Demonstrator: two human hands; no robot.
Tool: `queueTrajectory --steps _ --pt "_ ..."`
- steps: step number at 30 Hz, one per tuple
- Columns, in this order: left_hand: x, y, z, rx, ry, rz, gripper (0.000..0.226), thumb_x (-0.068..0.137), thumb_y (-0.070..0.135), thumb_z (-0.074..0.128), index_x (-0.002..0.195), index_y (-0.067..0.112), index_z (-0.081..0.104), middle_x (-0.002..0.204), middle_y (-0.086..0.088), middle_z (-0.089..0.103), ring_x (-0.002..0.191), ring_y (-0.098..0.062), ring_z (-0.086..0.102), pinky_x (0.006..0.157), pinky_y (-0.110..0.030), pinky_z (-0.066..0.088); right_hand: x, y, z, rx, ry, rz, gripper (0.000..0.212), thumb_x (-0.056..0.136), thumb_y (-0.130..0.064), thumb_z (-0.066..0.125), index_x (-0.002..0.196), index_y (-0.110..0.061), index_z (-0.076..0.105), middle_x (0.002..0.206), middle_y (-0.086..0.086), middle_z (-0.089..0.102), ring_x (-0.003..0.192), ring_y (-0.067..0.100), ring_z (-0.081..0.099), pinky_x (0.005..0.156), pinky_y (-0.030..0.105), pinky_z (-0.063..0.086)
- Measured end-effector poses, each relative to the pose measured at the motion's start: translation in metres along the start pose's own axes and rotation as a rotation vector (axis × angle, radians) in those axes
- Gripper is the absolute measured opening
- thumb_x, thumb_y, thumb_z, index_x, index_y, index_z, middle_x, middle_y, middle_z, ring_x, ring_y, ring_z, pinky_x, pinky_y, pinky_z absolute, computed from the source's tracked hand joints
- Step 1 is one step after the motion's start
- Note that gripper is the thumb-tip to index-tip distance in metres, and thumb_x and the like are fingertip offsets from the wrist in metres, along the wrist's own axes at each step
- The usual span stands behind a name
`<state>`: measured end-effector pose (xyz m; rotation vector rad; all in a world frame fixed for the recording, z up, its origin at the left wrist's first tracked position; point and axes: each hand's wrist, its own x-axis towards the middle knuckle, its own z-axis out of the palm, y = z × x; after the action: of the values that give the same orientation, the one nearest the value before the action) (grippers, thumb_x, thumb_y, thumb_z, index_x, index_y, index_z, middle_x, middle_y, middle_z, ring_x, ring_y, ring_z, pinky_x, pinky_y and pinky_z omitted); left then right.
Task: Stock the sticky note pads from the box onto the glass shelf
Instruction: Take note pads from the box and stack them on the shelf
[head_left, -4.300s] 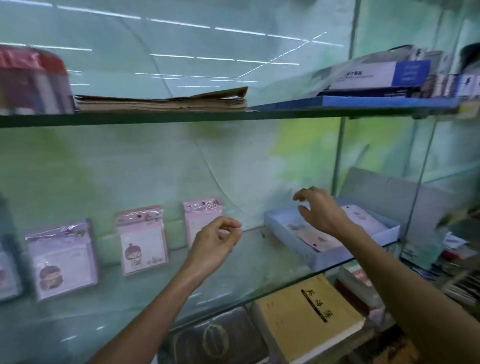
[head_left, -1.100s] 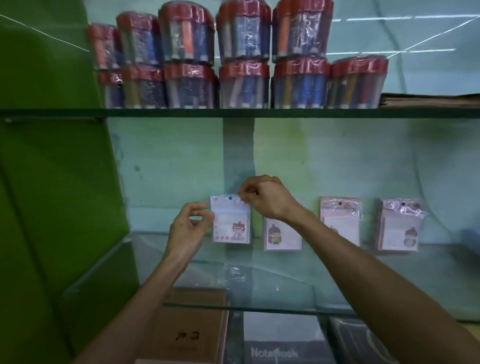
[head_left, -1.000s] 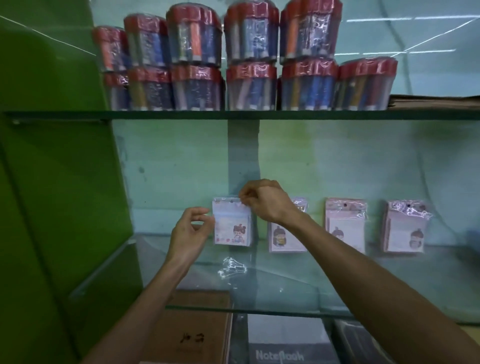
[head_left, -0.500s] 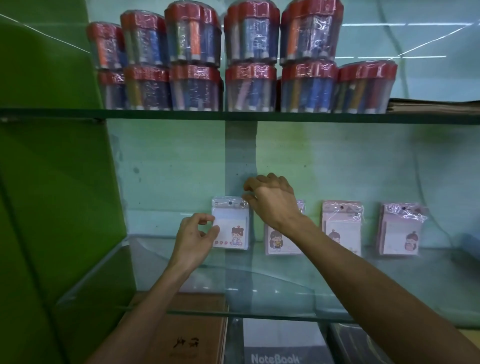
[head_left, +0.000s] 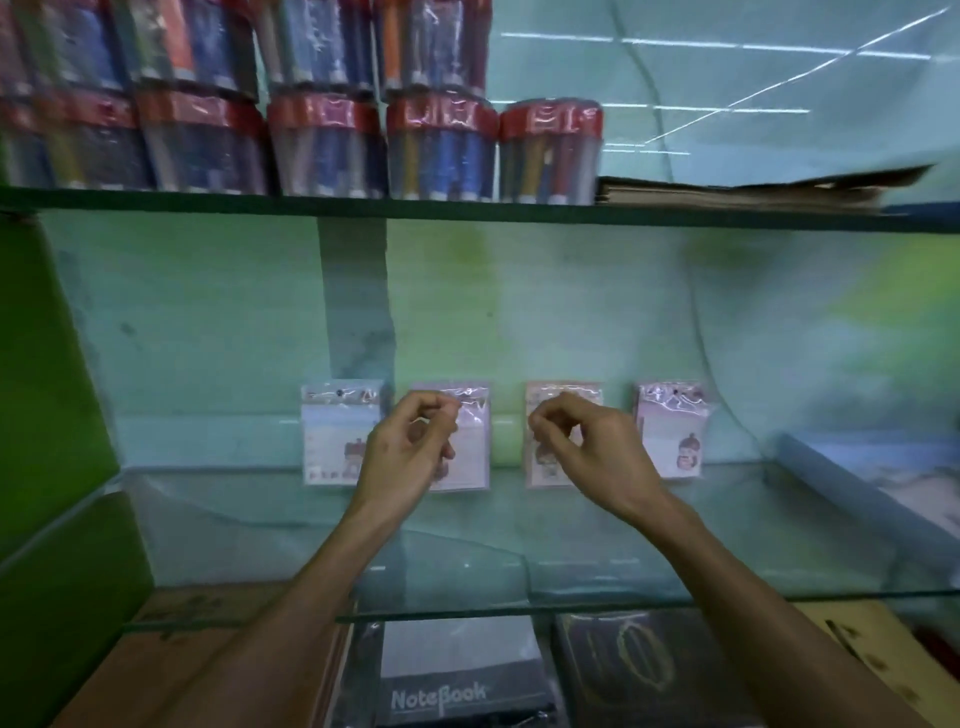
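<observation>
Standing upright along the back wall of the glass shelf (head_left: 571, 551), we see four sticky note pads in a row, long axis vertical, printed faces toward us, hang-hole headers up. Leftmost pad (head_left: 332, 434) is bluish-white, just left of the L hand; second pad (head_left: 470, 441) is partly behind the L hand; third pad (head_left: 543, 441) is partly behind the R hand; fourth pad (head_left: 670, 431) is pinkish w/ a cartoon figure at lower right, well clear of both hands. Pads sit apart from each other w/ small gaps, bottoms on the glass, tops leaning on the wall.

Our left hand (head_left: 410, 452) hovers in front of the second pad, fingers curled loosely w/ thumb and index tips close together, nothing gripped. Our right hand (head_left: 597, 447) hovers in front of the third pad, same loose pinch shape, also empty. Can't tell if either hand touches a pad; both look apart from them.

Box (head_left: 878, 483) is at the far right of the same shelf, light blue, open top, only partly in frame; contents too blurred to tell.

Shelf above (head_left: 519, 210) carries wrapped pen tubs (head_left: 441, 145) w/ red bands, stacked two high at left, pens upright inside; brown paper stack (head_left: 743, 189) lies flat to their right. Below the glass: a dark notebook (head_left: 441, 696) labelled "NoteBook", and a brown book (head_left: 208, 670) to its left.
</observation>
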<state>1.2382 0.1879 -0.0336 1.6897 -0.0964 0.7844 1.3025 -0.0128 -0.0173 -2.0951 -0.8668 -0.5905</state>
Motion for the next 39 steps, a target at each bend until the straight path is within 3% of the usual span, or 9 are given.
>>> queueTrajectory --steps 3,7,14,18,24,28,31,34,39 --pt "-0.001 0.001 0.041 -0.029 -0.06 0.016 0.009 0.095 0.021 0.058 0.092 0.017 0.066 0.073 0.007 0.063 0.058 -0.011 0.057 0.055 -0.027 0.049 -0.019 0.024 -0.023 -0.009 0.007 0.033 0.009 0.092 -0.026 0.062 0.091 -0.021 0.07 0.076 -0.014 0.07 0.074 0.005 0.063 0.068 0.008 0.043" --pt "-0.001 0.002 0.093 -0.069 -0.142 0.018 0.01 0.096 0.021 0.058 0.09 0.017 0.066 0.063 0.006 0.062 0.056 -0.012 0.057 0.055 -0.032 0.047 -0.039 0.055 -0.053 -0.054 0.018 0.093 0.011 0.092 -0.03 0.06 0.092 -0.024 0.069 0.08 -0.014 0.071 0.075 0.001 0.062 0.072 0.016 0.045" --pt "-0.003 0.003 0.184 -0.086 -0.315 0.022 0.011 0.096 0.02 0.057 0.094 0.015 0.066 0.064 0.005 0.063 0.058 -0.014 0.058 0.056 -0.034 0.049 -0.065 0.099 -0.141 -0.218 0.107 0.168 0.007 0.09 -0.021 0.064 0.093 -0.018 0.07 0.08 -0.013 0.068 0.077 0.003 0.061 0.066 0.0 0.037" --pt "-0.009 0.009 0.238 -0.11 -0.42 0.012 0.009 0.095 0.021 0.059 0.092 0.017 0.066 0.073 0.003 0.065 0.06 -0.013 0.06 0.055 -0.029 0.049 -0.077 0.135 -0.197 -0.371 0.114 0.279 0.011 0.09 -0.025 0.062 0.097 -0.02 0.069 0.088 -0.009 0.069 0.083 0.012 0.064 0.069 0.014 0.037" --pt "-0.019 0.022 0.307 -0.058 -0.527 0.011 0.012 0.096 0.021 0.058 0.093 0.012 0.066 0.073 -0.001 0.064 0.053 -0.007 0.057 0.054 -0.02 0.048 -0.093 0.184 -0.258 -0.595 -0.202 0.619 0.053 0.083 -0.05 0.066 0.126 -0.022 0.055 0.126 0.003 0.061 0.108 0.022 0.059 0.083 0.032 0.047" --pt "-0.021 0.026 0.337 -0.056 -0.566 0.001 0.012 0.096 0.023 0.059 0.092 0.015 0.066 0.076 -0.003 0.063 0.051 -0.004 0.056 0.053 -0.018 0.048 -0.093 0.199 -0.264 -0.751 -0.422 0.661 0.073 0.074 -0.06 0.066 0.132 -0.02 0.051 0.131 0.004 0.059 0.113 0.024 0.056 0.091 0.034 0.047" --pt "-0.019 0.024 0.351 -0.075 -0.572 -0.043 0.012 0.095 0.025 0.06 0.094 0.016 0.068 0.083 -0.004 0.064 0.057 -0.007 0.059 0.057 -0.025 0.051 -0.091 0.201 -0.264 -0.801 -0.474 0.613 0.057 0.07 -0.058 0.065 0.114 -0.022 0.063 0.115 0.003 0.066 0.1 0.024 0.06 0.083 0.038 0.051" --pt "-0.018 0.025 0.357 -0.075 -0.575 -0.063 0.014 0.095 0.025 0.059 0.096 0.015 0.069 0.085 -0.002 0.063 0.055 -0.005 0.059 0.057 -0.022 0.05 -0.089 0.2 -0.267 -0.742 -0.404 0.559 0.03 0.074 -0.043 0.057 0.063 -0.016 0.058 0.071 0.004 0.066 0.064 0.024 0.056 0.057 0.035 0.045" --pt "-0.013 0.024 0.355 -0.11 -0.558 -0.085 0.011 0.094 0.025 0.059 0.095 0.019 0.068 0.089 0.0 0.063 0.06 -0.011 0.062 0.063 -0.034 0.053 -0.08 0.194 -0.283 -0.698 -0.031 0.458 0.033 0.09 -0.02 0.043 0.057 -0.016 0.042 0.061 0.006 0.054 0.058 0.031 0.048 0.055 0.037 0.043"
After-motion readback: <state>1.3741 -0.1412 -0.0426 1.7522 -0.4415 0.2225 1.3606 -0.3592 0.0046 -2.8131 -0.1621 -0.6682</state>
